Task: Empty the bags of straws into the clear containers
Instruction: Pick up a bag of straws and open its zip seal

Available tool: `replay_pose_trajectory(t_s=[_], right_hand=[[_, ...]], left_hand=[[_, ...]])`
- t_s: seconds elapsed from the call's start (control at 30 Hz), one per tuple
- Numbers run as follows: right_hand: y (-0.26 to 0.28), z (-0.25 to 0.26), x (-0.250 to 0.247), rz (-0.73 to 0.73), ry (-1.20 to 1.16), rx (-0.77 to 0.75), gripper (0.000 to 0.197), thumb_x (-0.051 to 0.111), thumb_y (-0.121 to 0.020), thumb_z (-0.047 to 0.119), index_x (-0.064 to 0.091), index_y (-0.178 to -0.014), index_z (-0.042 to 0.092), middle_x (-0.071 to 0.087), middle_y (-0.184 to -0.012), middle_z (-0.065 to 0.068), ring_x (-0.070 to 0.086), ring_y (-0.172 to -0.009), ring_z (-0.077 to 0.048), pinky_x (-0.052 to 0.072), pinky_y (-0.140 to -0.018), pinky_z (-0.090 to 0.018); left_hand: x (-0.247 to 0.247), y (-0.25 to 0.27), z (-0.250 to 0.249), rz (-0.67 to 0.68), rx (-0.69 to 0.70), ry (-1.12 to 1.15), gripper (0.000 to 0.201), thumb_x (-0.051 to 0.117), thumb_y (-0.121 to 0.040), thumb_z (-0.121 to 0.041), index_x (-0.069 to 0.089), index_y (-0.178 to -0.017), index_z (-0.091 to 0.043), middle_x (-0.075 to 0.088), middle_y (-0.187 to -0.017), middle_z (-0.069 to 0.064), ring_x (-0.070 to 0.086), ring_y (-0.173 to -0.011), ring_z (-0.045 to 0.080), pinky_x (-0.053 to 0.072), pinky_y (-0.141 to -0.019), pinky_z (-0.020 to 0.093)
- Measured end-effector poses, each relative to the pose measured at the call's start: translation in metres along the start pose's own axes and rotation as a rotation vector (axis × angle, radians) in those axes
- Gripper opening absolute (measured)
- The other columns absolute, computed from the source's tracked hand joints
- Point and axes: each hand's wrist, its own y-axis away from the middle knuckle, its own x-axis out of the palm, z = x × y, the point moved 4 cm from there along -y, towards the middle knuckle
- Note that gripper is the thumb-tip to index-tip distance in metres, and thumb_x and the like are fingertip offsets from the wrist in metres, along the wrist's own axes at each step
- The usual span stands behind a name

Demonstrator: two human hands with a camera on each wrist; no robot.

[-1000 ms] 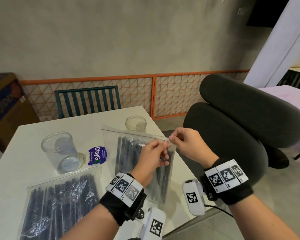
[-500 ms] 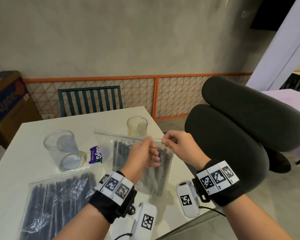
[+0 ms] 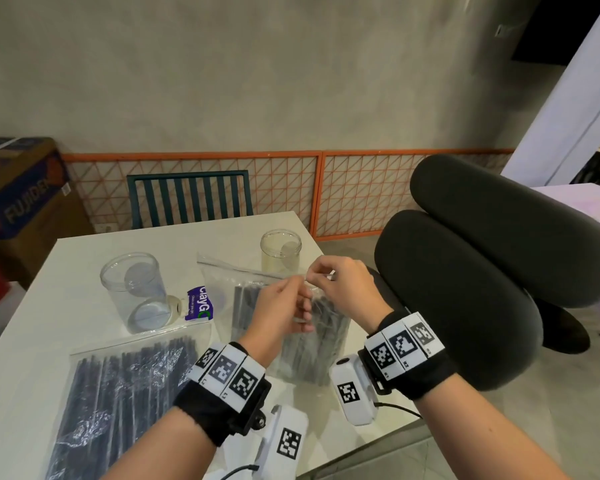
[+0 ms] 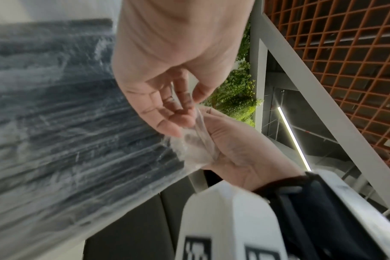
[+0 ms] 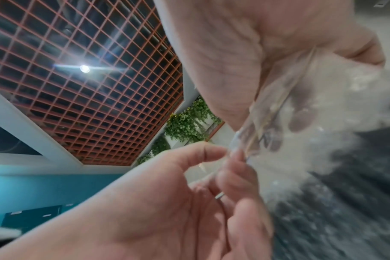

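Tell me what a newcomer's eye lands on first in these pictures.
First, the two hands meeting mid-frame: the left hand and right hand both pinch the top edge of a clear zip bag of dark straws, held up off the white table. A second flat bag of dark straws lies front left, behind it an empty clear plastic container.

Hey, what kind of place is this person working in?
Probably a café or shared indoor space: a pale square table with a slatted teal metal chair, a dark grey padded lounge seat, and an orange grid ceiling with hanging greenery.
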Motion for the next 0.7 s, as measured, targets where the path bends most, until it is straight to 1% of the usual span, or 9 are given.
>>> replay_pose_trajectory(t_s=[0.07,0.17,0.3,0.33,0.4,0.43,0.5,0.6,0.7], right_hand=[[0.001,0.004,0.003,-0.001,-0.002,-0.01,0.01,0.059,-0.088,0.031,0.064,-0.079,0.03,0.061,-0.079,0.015,0.057,-0.089,-0.014,0.043,-0.09,-0.045],[-0.002,0.003,0.006,-0.015,-0.015,0.043,0.011,0.056,-0.09,0.028,0.065,-0.083,0.027,0.061,-0.081,0.013,0.056,-0.089,-0.015,0.04,-0.089,-0.043],[-0.014,-0.004,0.005,-0.112,-0.012,0.175,0.018,0.05,-0.091,0.017,0.062,-0.08,0.026,0.064,-0.085,0.006,0.056,-0.101,-0.022,0.031,-0.09,-0.045],[-0.015,-0.002,0.006,-0.122,0.029,0.167,0.018,0.05,-0.091,0.018,0.065,-0.084,0.024,0.065,-0.09,0.005,0.053,-0.106,-0.023,0.028,-0.094,-0.05],[-0.014,0.007,0.012,-0.09,0.114,0.098,0.016,0.051,-0.092,0.024,0.067,-0.095,0.026,0.066,-0.103,0.007,0.044,-0.114,-0.022,0.015,-0.104,-0.063],[-0.013,0.013,0.016,-0.066,0.13,0.053,0.017,0.052,-0.092,0.027,0.067,-0.098,0.028,0.066,-0.105,0.008,0.043,-0.116,-0.021,0.009,-0.105,-0.067],[-0.01,0.02,0.021,-0.03,0.112,0.008,0.015,0.053,-0.091,0.029,0.067,-0.095,0.03,0.067,-0.102,0.009,0.044,-0.116,-0.019,0.005,-0.106,-0.069],[-0.011,0.024,0.024,-0.025,0.073,0.006,0.013,0.055,-0.091,0.033,0.068,-0.089,0.03,0.068,-0.095,0.007,0.047,-0.112,-0.019,0.006,-0.109,-0.068],[-0.014,0.022,0.026,-0.015,0.064,0.01,0.013,0.055,-0.091,0.031,0.067,-0.087,0.03,0.068,-0.094,0.006,0.047,-0.111,-0.019,0.007,-0.109,-0.067]], left_hand=[[-0.01,-0.006,-0.003,-0.056,-0.008,0.028,0.026,0.049,-0.095,-0.023,0.056,-0.072,-0.012,0.05,-0.046,-0.002,0.046,-0.038,0.009,0.05,-0.047,0.026],[-0.017,-0.01,-0.003,-0.073,-0.003,0.032,0.023,0.046,-0.097,-0.019,0.053,-0.075,-0.013,0.051,-0.051,-0.002,0.048,-0.039,0.007,0.05,-0.045,0.024],[-0.018,-0.005,0.005,-0.047,-0.006,0.064,0.024,0.045,-0.097,-0.018,0.052,-0.074,-0.013,0.05,-0.053,-0.002,0.047,-0.04,0.007,0.047,-0.043,0.023],[-0.018,-0.004,0.007,-0.04,-0.005,0.069,0.024,0.045,-0.097,-0.018,0.052,-0.075,-0.013,0.05,-0.054,-0.002,0.048,-0.041,0.007,0.048,-0.043,0.023],[-0.019,-0.004,0.007,-0.025,-0.004,0.057,0.024,0.045,-0.097,-0.018,0.054,-0.075,-0.013,0.05,-0.058,0.0,0.049,-0.043,0.007,0.049,-0.046,0.024],[-0.019,-0.005,0.005,-0.014,-0.007,0.043,0.023,0.046,-0.097,-0.019,0.055,-0.076,-0.013,0.05,-0.059,0.0,0.049,-0.044,0.008,0.05,-0.048,0.024],[-0.019,-0.007,0.001,-0.017,-0.022,0.02,0.022,0.05,-0.094,-0.023,0.057,-0.077,-0.012,0.05,-0.06,0.002,0.05,-0.045,0.01,0.051,-0.05,0.027],[-0.03,-0.013,-0.006,-0.145,-0.014,0.009,0.023,0.05,-0.094,-0.03,0.056,-0.082,-0.011,0.051,-0.057,0.003,0.05,-0.041,0.011,0.051,-0.047,0.027],[-0.04,-0.019,-0.013,-0.215,0.05,-0.02,0.017,0.044,-0.097,-0.02,0.051,-0.086,-0.009,0.05,-0.06,0.004,0.05,-0.046,0.013,0.049,-0.042,0.023]])
